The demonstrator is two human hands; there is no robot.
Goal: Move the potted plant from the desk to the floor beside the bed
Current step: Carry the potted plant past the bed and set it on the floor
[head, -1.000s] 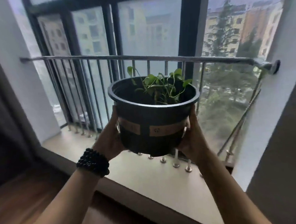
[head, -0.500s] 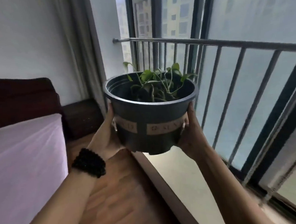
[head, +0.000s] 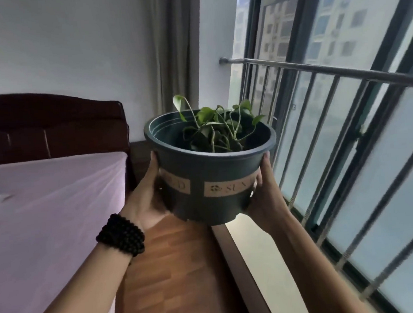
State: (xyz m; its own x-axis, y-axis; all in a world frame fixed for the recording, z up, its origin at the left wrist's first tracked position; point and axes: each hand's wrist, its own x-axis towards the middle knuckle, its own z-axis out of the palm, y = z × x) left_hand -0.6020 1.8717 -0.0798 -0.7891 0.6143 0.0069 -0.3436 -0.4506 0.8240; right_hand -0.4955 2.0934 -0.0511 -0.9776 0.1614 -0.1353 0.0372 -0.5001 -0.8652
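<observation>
Bed [head: 45,204] with pink sheet lying at frame left. Left hand [head: 146,197], beaded bracelet [head: 120,235] on wrist, and right hand [head: 264,196] gripping the potted plant [head: 211,165] mid-frame, raised above wooden floor [head: 174,268]. Window railing [head: 329,74] running at right.

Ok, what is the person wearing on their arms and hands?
Both forearms are bare, with no sleeves or gloves in view. The left hand has a black beaded bracelet wrapped in several loops at the wrist. The right hand and its wrist carry nothing visible.
</observation>
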